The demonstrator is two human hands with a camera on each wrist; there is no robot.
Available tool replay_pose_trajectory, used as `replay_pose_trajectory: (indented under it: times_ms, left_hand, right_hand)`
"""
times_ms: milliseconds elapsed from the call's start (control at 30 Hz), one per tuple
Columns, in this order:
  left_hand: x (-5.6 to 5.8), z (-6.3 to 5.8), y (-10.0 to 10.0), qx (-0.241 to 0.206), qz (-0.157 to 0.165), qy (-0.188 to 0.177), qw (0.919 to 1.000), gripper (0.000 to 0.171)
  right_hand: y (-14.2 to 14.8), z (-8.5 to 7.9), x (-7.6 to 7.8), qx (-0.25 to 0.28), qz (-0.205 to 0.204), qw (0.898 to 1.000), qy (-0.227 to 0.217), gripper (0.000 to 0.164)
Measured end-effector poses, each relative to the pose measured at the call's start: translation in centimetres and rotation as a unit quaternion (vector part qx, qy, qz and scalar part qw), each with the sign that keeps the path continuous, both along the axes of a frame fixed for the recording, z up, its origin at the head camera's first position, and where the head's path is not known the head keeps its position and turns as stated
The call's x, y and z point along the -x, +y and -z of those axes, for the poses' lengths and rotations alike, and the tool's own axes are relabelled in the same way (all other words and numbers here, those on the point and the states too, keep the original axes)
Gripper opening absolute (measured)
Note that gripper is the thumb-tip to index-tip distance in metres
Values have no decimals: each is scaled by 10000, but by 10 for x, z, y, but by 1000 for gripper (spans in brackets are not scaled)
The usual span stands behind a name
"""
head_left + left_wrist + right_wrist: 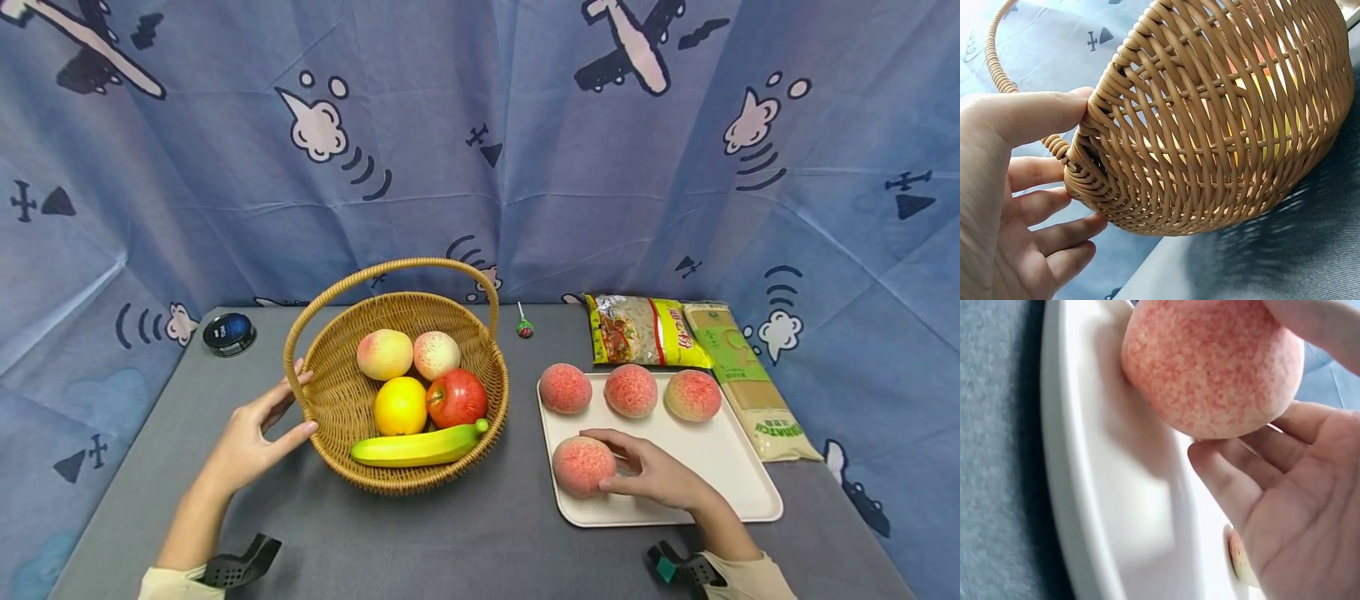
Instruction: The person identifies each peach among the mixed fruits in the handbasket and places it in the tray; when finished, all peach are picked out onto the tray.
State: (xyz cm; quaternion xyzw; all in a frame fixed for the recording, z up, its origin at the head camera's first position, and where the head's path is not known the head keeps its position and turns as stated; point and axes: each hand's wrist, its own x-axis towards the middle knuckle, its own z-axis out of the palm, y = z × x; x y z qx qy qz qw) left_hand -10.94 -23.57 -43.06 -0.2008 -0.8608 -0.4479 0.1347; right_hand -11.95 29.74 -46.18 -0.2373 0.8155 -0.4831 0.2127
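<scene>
A round wicker basket [341, 417] with a tall arched handle holds two pale peaches [385, 354], an orange [401, 406], a red apple [457, 398] and a banana [420, 447]. My left hand [255, 437] grips its left rim beside the handle's foot; in the left wrist view the thumb [1047, 115] lies on one side of the rim and the fingers on the other. On the right, my right hand [660, 471] holds a pinkish-red peach [582, 467] between thumb and fingers, over the front left of a white tray [720, 492]. In the right wrist view the peach [1216, 369] appears raised above the tray.
Three more peaches [632, 391] line the tray's back edge. Behind it lies a yellow food packet [645, 331], with a green-and-tan packet [746, 379] along the right. A lollipop [525, 327] and a dark round tin [228, 334] sit toward the back, before a blue patterned curtain [420, 150].
</scene>
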Motion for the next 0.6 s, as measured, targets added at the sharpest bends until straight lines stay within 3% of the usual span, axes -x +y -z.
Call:
replay_pose_trajectory:
  times_ms: [600]
  left_hand:
    - [0,-1,-1,114,-58,-113,9999,60]
  right_hand:
    - [-3,6,2,301,-120,9988,-368,73]
